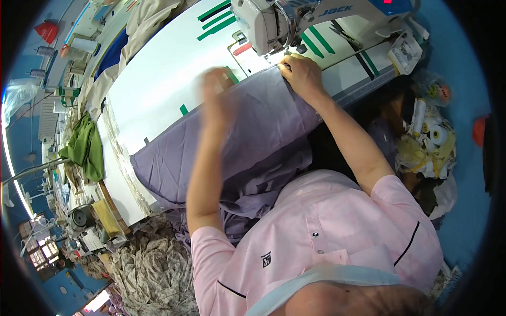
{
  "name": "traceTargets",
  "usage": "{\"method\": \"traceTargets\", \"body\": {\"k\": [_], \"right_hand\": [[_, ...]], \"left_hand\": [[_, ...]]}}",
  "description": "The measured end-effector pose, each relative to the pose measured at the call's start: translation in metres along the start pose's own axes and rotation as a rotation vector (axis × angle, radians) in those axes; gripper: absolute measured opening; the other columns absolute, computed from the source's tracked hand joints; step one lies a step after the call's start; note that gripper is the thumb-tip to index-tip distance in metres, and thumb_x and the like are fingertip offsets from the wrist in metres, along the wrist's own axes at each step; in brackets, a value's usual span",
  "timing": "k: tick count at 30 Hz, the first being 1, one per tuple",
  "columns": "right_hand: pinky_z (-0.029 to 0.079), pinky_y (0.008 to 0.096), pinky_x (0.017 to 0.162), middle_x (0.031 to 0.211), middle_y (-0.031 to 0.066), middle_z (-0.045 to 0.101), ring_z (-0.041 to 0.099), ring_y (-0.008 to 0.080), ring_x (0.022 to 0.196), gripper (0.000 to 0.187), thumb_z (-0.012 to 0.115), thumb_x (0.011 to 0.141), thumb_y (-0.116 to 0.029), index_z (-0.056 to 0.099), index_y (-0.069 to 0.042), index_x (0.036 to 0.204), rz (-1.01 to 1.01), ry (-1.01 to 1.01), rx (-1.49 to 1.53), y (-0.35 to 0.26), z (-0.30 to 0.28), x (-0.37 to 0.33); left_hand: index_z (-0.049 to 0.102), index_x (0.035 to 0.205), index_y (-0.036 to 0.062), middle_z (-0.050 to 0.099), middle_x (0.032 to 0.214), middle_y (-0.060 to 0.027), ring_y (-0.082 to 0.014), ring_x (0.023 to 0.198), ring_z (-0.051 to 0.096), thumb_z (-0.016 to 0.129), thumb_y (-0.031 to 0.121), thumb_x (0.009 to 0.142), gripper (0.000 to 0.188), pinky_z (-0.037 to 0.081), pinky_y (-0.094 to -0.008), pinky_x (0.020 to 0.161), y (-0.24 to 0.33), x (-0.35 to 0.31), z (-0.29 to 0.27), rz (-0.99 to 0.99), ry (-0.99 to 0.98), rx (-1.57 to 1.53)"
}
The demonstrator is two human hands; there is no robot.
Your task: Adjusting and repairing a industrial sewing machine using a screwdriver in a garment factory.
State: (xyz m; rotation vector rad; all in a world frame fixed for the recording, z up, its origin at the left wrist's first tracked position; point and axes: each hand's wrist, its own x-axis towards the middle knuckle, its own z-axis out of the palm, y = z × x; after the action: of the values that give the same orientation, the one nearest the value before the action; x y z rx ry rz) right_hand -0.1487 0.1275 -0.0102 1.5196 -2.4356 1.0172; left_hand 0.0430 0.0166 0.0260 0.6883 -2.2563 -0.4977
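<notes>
At the needle: the right hand (301, 73) has its fingers bent and closed on a corner of the mauve cloth (253, 110), right beside the head of the machine (263, 26), probably to keep that edge from slipping.
Over the cloth: the left hand (216, 97) is blurred; whether it is open, or touches the fabric, I cannot tell.
Cloth: it lies across the front of the white table (153, 79), its far edge fairly straight, the rest sagging toward the lap; the table likely bears most of its weight.
Green strips (216, 23): stuck down on both sides of the machine head, perhaps as guides for lining up fabric.
Machine lettering (337, 10): a short maker's name in bold blue letters along the pale arm.
Shirt emblem (266, 259): a small dark patch on the pink shirt (295, 221), its writing too tiny to read.
</notes>
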Motion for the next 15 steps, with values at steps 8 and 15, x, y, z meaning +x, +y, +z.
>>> {"method": "traceTargets", "body": {"k": [8,15], "right_hand": [[0.048,0.0385,0.063,0.075,0.0093,0.062,0.062,0.0278,0.073,0.013,0.061,0.079,-0.021,0.064,-0.009,0.079,-0.009,-0.064,0.03,-0.009,-0.004,0.006],[0.049,0.0367,0.061,0.076,0.0077,0.063,0.063,0.0262,0.073,0.012,0.061,0.079,-0.021,0.064,-0.009,0.081,0.006,-0.112,0.009,0.005,-0.017,0.014]], "left_hand": [[0.057,0.101,-0.001,0.056,0.103,-0.014,-0.0308,0.096,0.054,0.064,0.002,0.07,0.031,0.046,-0.0351,0.083,0.041,-0.005,0.063,0.251,-0.159,-0.039],[0.056,0.107,-0.0024,0.055,0.107,-0.0135,-0.0297,0.101,0.052,0.065,0.012,0.073,0.038,0.045,-0.0352,0.086,0.043,-0.004,0.062,0.27,-0.243,0.067]]}}
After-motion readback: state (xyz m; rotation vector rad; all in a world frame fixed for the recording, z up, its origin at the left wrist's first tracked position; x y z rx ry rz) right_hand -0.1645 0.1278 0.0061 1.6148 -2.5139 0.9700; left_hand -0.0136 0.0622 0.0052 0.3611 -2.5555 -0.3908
